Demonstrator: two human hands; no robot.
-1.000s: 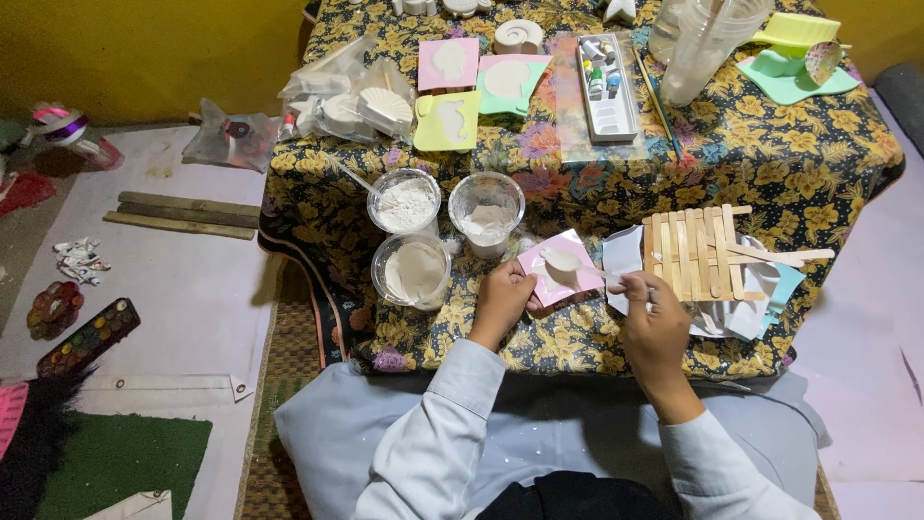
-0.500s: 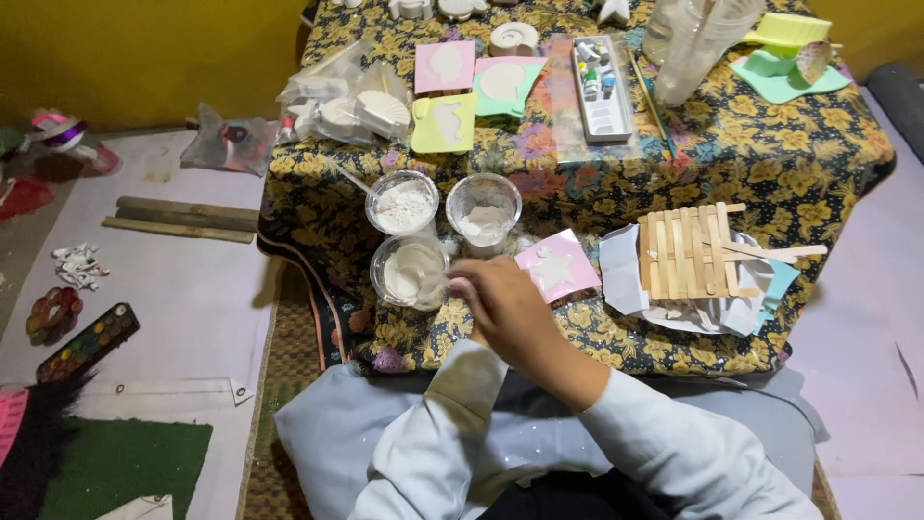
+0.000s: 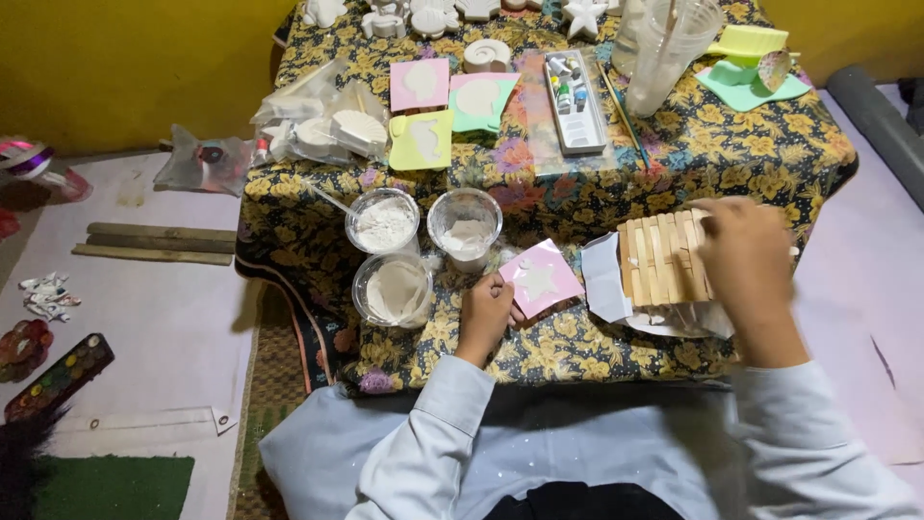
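Right hand [image 3: 746,258] now off the cups and over at the table's right edge, blurred, fingers curled onto the slat rack [image 3: 664,258], grip not clear; left hand [image 3: 486,313] loosely closed at the front edge, thumb touching the pink mould [image 3: 541,278], which lies flat just left of the rack. Suggests a switch from mixing to handling the rack. Left of the mould, three clear cups [image 3: 383,223] of white powder or paste, one with a stirrer.
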